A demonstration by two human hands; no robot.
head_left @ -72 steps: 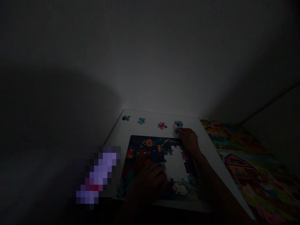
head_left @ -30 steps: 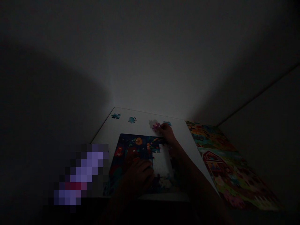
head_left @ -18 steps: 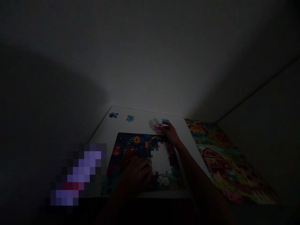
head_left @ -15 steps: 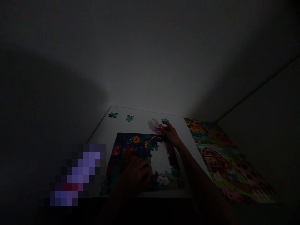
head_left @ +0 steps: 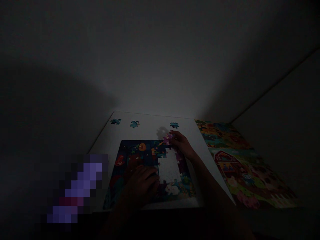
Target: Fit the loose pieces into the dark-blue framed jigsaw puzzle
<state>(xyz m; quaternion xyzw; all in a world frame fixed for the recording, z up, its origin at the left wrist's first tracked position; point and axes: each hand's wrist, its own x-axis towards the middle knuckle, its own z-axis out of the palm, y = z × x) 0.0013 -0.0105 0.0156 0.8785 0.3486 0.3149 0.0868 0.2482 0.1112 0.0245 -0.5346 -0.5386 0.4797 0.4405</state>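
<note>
My right hand (head_left: 181, 144) pinches a pink-purple puzzle piece (head_left: 167, 138) between its fingertips, at the top edge of a dark, colourful jigsaw puzzle (head_left: 135, 150). A pale unfilled gap (head_left: 170, 168) shows in the right half of that puzzle, below the piece. Across the lower middle of the picture lies my left hand (head_left: 143, 181), resting on the puzzle with its fingers stretched toward the gap and nothing seen in them. The puzzle under my left palm is hidden, and the light is dim.
Beyond the puzzle, loose bluish pieces lie on the white table (head_left: 152, 128): one at far left (head_left: 116, 121), another beside it (head_left: 134, 124), a third at right (head_left: 174, 124). Farm-scene pictures (head_left: 232, 166) lie to the right. A pixelated purple patch (head_left: 85, 181) covers the left.
My right hand has drawn the pink-purple piece nearer, to the puzzle's top edge, uncovering the blue piece behind it. My left hand stays on the puzzle. The view has shifted slightly.
</note>
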